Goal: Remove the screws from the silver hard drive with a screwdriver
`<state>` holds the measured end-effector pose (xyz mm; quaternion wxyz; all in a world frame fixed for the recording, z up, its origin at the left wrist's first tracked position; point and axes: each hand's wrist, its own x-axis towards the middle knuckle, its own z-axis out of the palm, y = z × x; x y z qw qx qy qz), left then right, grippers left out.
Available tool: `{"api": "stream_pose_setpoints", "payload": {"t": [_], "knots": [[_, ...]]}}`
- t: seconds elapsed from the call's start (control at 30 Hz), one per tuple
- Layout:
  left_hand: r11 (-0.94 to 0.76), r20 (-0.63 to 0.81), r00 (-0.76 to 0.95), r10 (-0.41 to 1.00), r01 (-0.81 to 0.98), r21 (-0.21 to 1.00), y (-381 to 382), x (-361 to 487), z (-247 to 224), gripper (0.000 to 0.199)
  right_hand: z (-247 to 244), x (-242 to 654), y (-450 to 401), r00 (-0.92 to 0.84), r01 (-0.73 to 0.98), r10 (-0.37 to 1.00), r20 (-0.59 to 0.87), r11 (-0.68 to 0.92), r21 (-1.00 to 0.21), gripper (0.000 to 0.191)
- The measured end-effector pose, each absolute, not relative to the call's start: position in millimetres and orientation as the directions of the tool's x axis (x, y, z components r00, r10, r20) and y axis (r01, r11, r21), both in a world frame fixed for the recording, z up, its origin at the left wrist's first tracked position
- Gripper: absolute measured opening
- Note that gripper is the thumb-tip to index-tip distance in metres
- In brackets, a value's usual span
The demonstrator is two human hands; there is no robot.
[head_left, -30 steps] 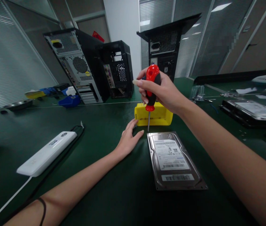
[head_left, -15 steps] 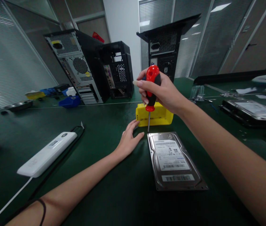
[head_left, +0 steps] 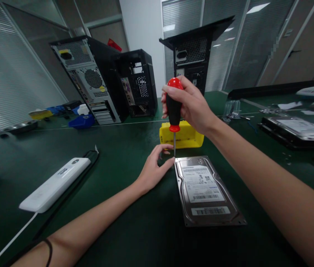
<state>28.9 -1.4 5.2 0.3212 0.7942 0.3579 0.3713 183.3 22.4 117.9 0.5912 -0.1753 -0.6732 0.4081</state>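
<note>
Screwdriver (head_left: 174, 110) stands upright in the right grip (head_left: 190, 103).

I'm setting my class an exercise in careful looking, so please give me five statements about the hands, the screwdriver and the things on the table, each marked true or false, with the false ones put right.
1. The right hand holds the screwdriver. True.
2. The left hand also grips the screwdriver. False: it is beside the far left corner of the nearest hard drive.
3. The screwdriver points down at the nearest hard drive's far left corner. True.
4. The yellow bin lies beyond the nearest hard drive. True.
5. The long white device lies right of the nearest hard drive. False: it lies to the left.
</note>
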Motion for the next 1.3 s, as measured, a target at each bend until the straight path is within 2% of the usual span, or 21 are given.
{"api": "stream_pose_setpoints", "payload": {"t": [0.07,0.17,0.27,0.43,0.57,0.67,0.9,1.1,1.3], "knots": [[-0.497,0.273,0.595,0.756,0.251,0.831,-1.3,29.6,6.4,0.036,118.4,182.9,21.8,-0.196,-0.242,0.732,0.652,0.608,-0.756,0.037],[-0.490,0.185,0.679,0.711,0.289,0.823,-0.6,30.0,6.9,0.050,118.9,183.1,20.2,-0.182,-0.192,0.734,0.655,0.626,-0.756,0.039],[-0.498,0.180,0.662,0.728,0.329,0.802,0.2,30.1,6.3,0.050,120.1,183.4,17.4,-0.232,-0.189,0.725,0.649,0.620,-0.761,0.033],[-0.453,0.173,0.666,0.726,0.274,0.848,0.9,30.5,6.3,0.045,122.7,183.2,13.9,-0.339,-0.243,0.700,0.628,0.580,-0.778,0.029],[-0.426,0.161,0.658,0.736,0.266,0.865,0.3,30.9,7.9,0.048,121.3,182.3,17.5,-0.275,-0.266,0.707,0.652,0.596,-0.758,0.025],[-0.422,0.160,0.654,0.739,0.265,0.867,0.3,31.1,8.1,0.048,118.4,181.8,21.0,-0.232,-0.264,0.703,0.672,0.619,-0.739,0.030],[-0.424,0.171,0.660,0.732,0.245,0.872,0.2,31.5,7.6,0.047,117.2,182.3,20.1,-0.297,-0.334,0.711,0.638,0.548,-0.767,0.037],[-0.424,0.162,0.667,0.727,0.251,0.870,1.3,31.3,8.6,0.047,116.7,181.9,24.5,-0.262,-0.328,0.698,0.666,0.585,-0.742,0.024],[-0.429,0.161,0.673,0.722,0.253,0.867,0.6,30.8,7.6,0.046,113.0,181.6,26.2,-0.243,-0.304,0.681,0.691,0.623,-0.721,0.034]]}}
